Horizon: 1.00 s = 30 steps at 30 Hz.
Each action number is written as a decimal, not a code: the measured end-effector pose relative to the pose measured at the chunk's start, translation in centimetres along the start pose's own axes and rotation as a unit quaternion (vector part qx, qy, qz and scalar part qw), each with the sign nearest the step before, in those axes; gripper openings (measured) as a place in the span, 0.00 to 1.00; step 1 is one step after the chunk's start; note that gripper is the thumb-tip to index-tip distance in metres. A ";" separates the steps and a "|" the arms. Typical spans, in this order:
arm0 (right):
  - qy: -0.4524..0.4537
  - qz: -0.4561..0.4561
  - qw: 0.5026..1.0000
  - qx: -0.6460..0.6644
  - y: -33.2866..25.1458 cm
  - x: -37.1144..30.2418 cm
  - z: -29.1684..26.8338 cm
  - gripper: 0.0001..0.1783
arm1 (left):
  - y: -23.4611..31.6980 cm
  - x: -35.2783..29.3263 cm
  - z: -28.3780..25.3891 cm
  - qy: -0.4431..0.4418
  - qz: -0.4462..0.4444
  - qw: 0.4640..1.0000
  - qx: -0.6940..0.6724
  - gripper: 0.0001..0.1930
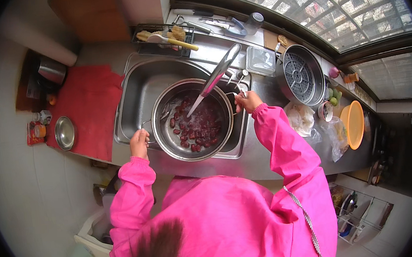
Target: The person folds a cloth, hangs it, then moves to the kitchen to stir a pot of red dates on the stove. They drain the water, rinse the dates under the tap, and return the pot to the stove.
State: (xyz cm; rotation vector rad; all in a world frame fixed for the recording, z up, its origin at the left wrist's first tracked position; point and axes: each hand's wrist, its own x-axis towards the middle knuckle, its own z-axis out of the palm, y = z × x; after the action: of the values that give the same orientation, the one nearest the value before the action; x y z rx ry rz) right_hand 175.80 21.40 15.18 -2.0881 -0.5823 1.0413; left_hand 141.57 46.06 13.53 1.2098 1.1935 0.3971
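**Pot in the sink, hands on either side**

The pot (193, 121) sits in the sink (135, 93), under the faucet (218, 73). The left hand (139, 144) grips the pot's left handle; the right hand (248, 102) is at its right rim. Behind the sink lies a rack (162, 38). Right of it stands a steamer pot (301, 75), and further right a bowl (354, 124). To the left, a small dish (64, 133) rests on a mat (90, 107).

We are looking down at a steel counter (268, 152) with a sink (135, 93) sunk into it, and a big steel pot (168, 149) is sitting in the sink. On the left a red mat (92, 102) is carrying a small steel bowl (64, 133). At the far side a wire rack (161, 46) is resting. On the right a steamer pot (301, 75), plastic bags (300, 118) and an orange basin (354, 124) are lying.
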 end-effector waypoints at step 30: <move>0.042 0.087 0.995 0.038 0.6 2.1 1.0 0.16 | -1.0 2.1 -0.8 -0.118 0.017 0.991 0.053 0.12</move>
State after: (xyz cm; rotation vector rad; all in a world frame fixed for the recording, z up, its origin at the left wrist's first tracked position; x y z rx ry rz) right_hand 176.27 22.79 13.23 -2.1328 -0.3190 1.0478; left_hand 141.39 47.70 11.73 1.3300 1.0006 0.2106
